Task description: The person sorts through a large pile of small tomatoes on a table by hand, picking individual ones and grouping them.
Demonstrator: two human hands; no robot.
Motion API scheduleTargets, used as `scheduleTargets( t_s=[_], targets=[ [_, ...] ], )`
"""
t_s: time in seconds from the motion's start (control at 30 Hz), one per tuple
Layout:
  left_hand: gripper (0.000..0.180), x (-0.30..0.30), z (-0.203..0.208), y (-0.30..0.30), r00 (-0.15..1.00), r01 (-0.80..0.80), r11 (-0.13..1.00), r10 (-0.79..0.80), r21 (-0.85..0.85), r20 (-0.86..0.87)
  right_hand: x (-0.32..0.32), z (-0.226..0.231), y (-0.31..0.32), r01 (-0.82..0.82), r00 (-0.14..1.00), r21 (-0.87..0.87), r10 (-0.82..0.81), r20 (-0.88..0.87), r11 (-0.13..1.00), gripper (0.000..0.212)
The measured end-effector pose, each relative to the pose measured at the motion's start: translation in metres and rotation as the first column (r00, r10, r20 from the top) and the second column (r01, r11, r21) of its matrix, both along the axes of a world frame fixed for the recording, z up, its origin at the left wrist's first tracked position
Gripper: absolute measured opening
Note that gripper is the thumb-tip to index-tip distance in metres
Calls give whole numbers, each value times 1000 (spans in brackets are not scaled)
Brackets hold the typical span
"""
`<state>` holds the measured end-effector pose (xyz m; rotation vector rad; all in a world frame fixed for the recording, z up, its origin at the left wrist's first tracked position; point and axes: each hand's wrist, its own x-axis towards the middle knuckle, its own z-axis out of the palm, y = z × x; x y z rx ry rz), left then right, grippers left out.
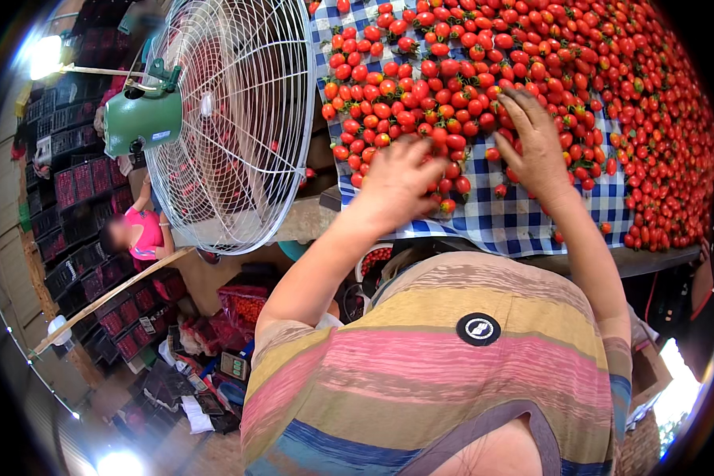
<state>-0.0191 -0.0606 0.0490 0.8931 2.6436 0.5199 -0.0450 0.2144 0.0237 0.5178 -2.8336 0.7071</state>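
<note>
While your left hand (397, 184) curled over the near edge of the tomatoes (484, 87), its fingertips hidden so I cannot tell what they pinched, your right hand (535, 143) lay flat with fingers spread on the pile. The tomatoes covered a checked cloth (523, 218) ahead of you, beside a white fan (230, 119).

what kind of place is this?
Likely a produce sorting or packing shed. Small red tomatoes cover a checked cloth, both hands picking through them; dark crates stacked left, big fan alongside.
</note>
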Motion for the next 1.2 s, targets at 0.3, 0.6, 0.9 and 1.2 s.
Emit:
scheduleTargets(
  t_s=[0.3,0.6,0.9,1.2],
  targets=[
    [54,-42,18,-29,983,-64,926,122,-371,135,56,-47,151,333,911,313,-389,136,889,61],
    [82,-99,-59,43,931,-275,954,233,-120,-281,71,-11,78,185,853,318,-312,418,930,72],
    [26,-112,-43,4,939,-161,948,232,273,-252,96,10,61,263,913,58,-267,307,963,56],
    [27,-119,-38,23,860,-346,938,307,-23,-408,91,-1,25,190,962,-190,-144,231,963,26]
  ],
)
